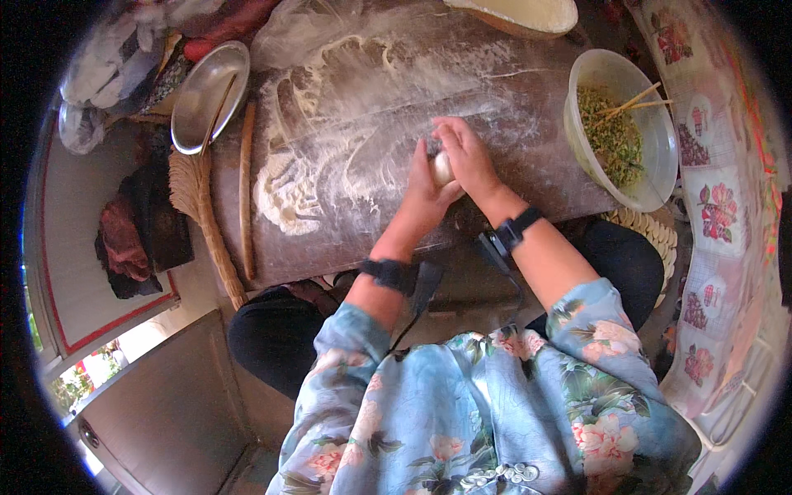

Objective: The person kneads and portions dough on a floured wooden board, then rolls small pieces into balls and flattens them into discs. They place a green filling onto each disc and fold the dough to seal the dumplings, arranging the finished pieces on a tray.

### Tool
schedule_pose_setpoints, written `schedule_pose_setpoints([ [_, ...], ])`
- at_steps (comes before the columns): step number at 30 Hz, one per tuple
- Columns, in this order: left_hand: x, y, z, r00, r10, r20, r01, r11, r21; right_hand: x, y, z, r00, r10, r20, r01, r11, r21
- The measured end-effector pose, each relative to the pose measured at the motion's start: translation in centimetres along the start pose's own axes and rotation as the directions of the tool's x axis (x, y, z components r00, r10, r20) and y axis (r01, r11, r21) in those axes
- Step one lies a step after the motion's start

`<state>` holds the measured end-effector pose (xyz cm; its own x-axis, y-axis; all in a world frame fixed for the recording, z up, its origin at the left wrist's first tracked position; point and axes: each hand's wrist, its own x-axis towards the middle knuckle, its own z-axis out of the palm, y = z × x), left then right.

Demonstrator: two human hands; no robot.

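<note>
A small pale lump of dough sits between my two hands, above the near part of a brown wooden board. My left hand cups it from the left, with the thumb raised along its side. From the right my right hand covers it, palm inward and fingers bent over the top. Most of the dough is hidden by the fingers. White flour coats the board in streaks, with a thicker heap to the left of my hands.
A rolling pin and a straw brush lie at the left, below a metal bowl. At the right stands a plastic bowl of chopped filling with chopsticks. Shaped dumplings lie beyond my right knee. A flour container stands at the back.
</note>
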<state>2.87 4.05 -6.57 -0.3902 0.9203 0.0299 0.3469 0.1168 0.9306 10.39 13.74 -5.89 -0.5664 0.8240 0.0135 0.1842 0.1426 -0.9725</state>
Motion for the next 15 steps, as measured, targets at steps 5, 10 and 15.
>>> schedule_pose_setpoints([
  [5,-3.0,-1.5,-0.1,0.975,0.192,0.114,-0.219,0.919,0.327,-3.9,1.0,0.2,0.900,-0.433,0.043,0.425,0.854,-0.299],
  [10,0.8,-1.0,1.5,0.982,0.150,-0.114,-0.084,0.891,0.445,1.3,1.9,0.3,0.954,-0.300,0.025,0.287,0.881,-0.377],
  [15,-2.5,0.1,0.0,0.999,-0.024,0.023,0.027,0.989,-0.144,-2.1,0.7,0.6,0.998,0.042,-0.046,-0.036,0.990,0.134],
])
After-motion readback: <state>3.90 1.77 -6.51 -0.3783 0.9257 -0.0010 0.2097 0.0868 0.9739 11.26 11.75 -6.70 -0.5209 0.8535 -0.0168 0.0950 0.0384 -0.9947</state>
